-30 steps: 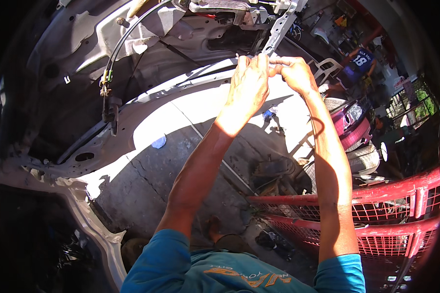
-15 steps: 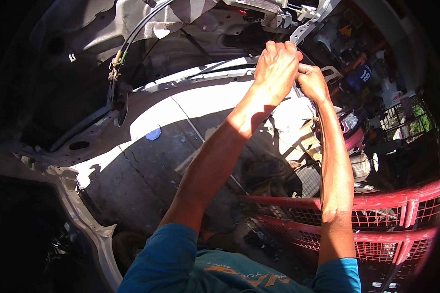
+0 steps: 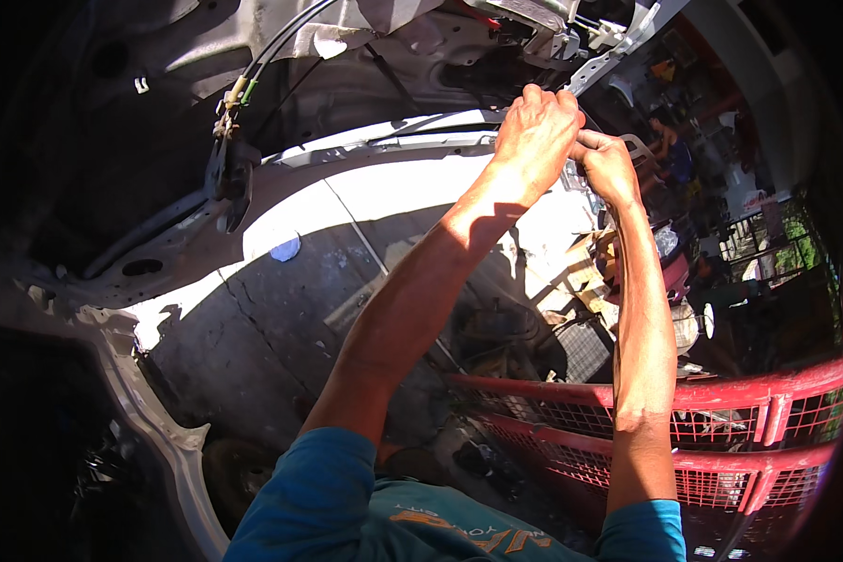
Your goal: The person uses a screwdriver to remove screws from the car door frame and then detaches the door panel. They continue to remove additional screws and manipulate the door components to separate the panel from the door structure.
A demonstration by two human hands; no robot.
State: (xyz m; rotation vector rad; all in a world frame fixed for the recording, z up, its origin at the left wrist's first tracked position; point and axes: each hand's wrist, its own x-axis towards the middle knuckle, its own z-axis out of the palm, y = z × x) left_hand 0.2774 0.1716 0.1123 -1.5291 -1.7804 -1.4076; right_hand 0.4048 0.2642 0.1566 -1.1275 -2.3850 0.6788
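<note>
Both arms reach up to the far end of a pale curved metal rail [image 3: 393, 140], part of a bare vehicle body. My left hand [image 3: 539, 140] is closed at the rail's end, back of the hand toward me, its fingertips hidden. Just right of it and slightly lower, my right hand [image 3: 609, 169] pinches with thumb and bent fingers close against the left. Whatever lies between the fingers is too hidden to name. Beyond the hands a light metal strip with holes [image 3: 613, 58] slants up to the right.
Black cables [image 3: 276, 42] with yellow and green ends run to a latch-like mechanism [image 3: 229, 173] at left. Red mesh barriers [image 3: 721, 398] stand at lower right. Below the rail, a blue round patch [image 3: 286, 246] shows on the cracked ground. A person [image 3: 674, 155] is in the right background.
The view has shifted slightly. Both hands stay together at the rail's end with little change in grip. The person in the background has changed posture.
</note>
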